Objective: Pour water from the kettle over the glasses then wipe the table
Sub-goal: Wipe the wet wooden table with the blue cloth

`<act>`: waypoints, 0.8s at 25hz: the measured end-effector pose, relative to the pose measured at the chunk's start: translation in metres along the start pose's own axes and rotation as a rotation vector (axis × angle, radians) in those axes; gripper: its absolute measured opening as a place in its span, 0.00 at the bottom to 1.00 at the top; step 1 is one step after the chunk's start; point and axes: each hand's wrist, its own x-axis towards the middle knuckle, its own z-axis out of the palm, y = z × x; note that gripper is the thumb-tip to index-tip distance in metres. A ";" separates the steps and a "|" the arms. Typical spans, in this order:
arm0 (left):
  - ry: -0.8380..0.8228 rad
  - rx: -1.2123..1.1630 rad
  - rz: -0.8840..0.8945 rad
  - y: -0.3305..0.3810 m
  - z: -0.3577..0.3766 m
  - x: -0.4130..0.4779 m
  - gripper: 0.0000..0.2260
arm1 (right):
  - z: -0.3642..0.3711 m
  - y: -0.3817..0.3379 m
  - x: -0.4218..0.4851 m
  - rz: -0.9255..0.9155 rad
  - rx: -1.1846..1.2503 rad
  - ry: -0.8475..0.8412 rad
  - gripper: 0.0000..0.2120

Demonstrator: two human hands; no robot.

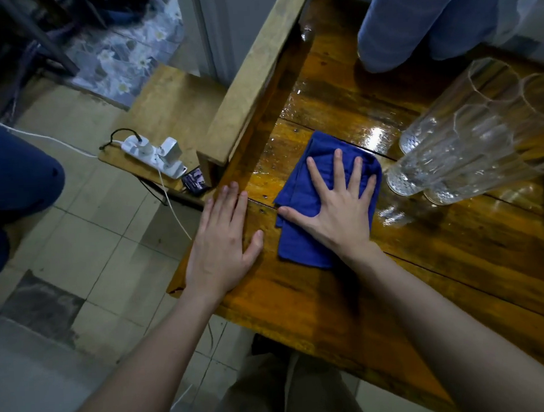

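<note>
A folded blue cloth (299, 201) lies on the wet wooden table (348, 302). My right hand (337, 208) presses flat on the cloth with fingers spread. My left hand (225, 246) rests flat on the table's left edge, fingers apart, holding nothing. Tall clear glasses (468, 132) stand close together to the right of the cloth. Water gleams on the boards beyond the cloth and near the glass bases. No kettle is in view.
A person in blue trousers (412, 25) sits on the far side of the table. A white power strip (154, 155) with plugs lies on a lower wooden bench (171, 104) at left. Another person's knee (14, 175) is at far left over tiled floor.
</note>
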 end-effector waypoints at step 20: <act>-0.036 -0.007 -0.003 0.000 0.000 0.004 0.31 | -0.013 -0.038 0.166 0.095 -0.002 0.017 0.34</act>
